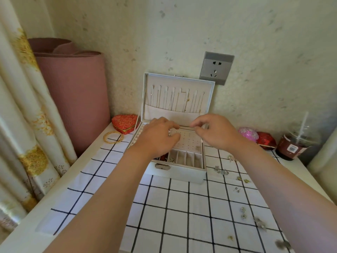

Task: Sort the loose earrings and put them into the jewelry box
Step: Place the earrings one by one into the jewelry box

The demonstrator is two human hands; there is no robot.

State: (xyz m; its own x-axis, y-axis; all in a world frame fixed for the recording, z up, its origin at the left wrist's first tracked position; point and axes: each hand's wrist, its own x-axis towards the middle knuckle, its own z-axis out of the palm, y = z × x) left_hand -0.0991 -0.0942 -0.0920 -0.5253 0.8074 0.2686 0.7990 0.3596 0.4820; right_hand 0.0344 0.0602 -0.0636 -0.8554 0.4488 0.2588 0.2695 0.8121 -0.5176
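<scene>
A white jewelry box [179, 174] stands open at the middle of the table, its lid upright with thin chains hanging inside. My left hand [157, 136] hovers over the perforated earring panel [189, 141], fingers curled, pinching something small near the panel's back left. My right hand [214, 131] is over the box's back edge, thumb and forefinger pinched together; what it holds is too small to tell. Loose earrings [221, 170] lie scattered on the checked cloth to the right of the box, with more earrings [243, 212] nearer me. One earring [197, 148] sits on the panel.
A red heart-shaped box [125, 123] and gold bangles [113, 136] lie left of the jewelry box. A pink rolled mat [73, 92] leans in the back left corner. At the right stand a pink ornament [248, 133], a red box [266, 140] and a drink cup [296, 143].
</scene>
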